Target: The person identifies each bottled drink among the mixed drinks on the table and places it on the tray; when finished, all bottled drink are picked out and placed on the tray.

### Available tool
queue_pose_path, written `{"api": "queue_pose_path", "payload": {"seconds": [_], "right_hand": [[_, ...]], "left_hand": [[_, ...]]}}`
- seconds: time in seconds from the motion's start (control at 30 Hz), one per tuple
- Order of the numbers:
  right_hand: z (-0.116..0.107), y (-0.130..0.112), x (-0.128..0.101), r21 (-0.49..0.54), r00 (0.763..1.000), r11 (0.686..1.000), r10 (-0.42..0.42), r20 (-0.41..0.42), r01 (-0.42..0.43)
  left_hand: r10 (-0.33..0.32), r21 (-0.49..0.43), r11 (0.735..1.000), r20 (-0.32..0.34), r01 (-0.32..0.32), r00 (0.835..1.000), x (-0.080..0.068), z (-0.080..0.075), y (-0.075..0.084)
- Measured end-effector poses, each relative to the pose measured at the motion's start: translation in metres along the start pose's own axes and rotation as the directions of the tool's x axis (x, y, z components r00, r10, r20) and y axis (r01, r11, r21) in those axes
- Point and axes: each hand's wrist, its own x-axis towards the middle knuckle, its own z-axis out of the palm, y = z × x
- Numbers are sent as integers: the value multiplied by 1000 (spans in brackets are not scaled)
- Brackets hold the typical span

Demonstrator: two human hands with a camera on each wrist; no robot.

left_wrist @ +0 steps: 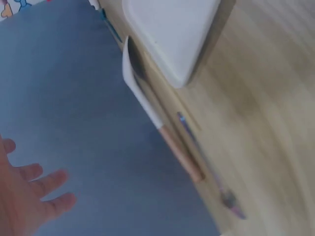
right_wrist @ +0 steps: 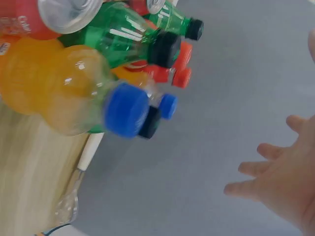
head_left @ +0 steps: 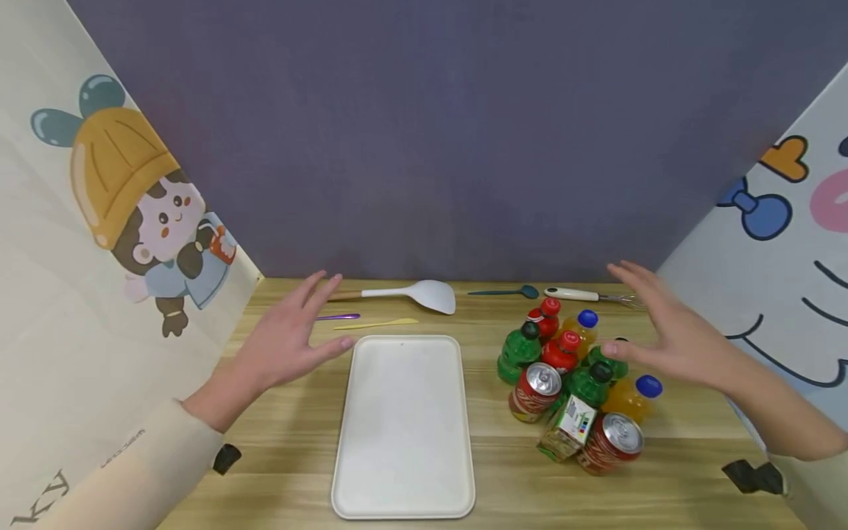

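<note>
My left hand (head_left: 286, 333) hovers left of the white tray (head_left: 403, 427), fingers spread and holding nothing. In the left wrist view the fingers of that hand (left_wrist: 49, 184) point toward the dark back panel. On the other side my right hand (head_left: 682, 335) is held up at the right of a cluster of drinks, its fingers apart and the palm bare. The cluster has several green bottles (head_left: 519, 353), red-capped bottles (head_left: 560, 352), blue-capped orange drink bottles (head_left: 632, 398), two red cans (head_left: 534, 392) and a small carton (head_left: 568, 429). A blue-capped bottle (right_wrist: 74, 91) looms large in the right wrist view.
Along the back edge lie a white spatula (head_left: 424, 293), a dark teal spoon (head_left: 510, 291) and a whisk (head_left: 583, 295). A yellow knife-like utensil (head_left: 380, 323) and a purple-handled utensil (head_left: 341, 316) lie behind the tray. A dark panel (head_left: 424, 147) and printed side walls enclose the wooden table (head_left: 278, 442).
</note>
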Motion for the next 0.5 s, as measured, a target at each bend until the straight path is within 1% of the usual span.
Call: {"api": "queue_pose_path", "payload": {"seconds": [0.1,0.23,0.37,0.5], "right_hand": [[1,10,-10,69,999,997,29,-33,-27],[6,20,-23,156,996,986,61,-68,-50],[12,30,-35,203,993,978,75,-90,-56],[20,42,-45,249,992,966,94,-88,-70]], "left_hand": [[-50,-59,997,10,50,999,-9,11,-5],[-132,-141,980,63,140,989,-22,30,-12],[-195,-233,948,101,214,975,-36,49,-18],[-253,-312,905,148,288,956,-46,69,-24]]}}
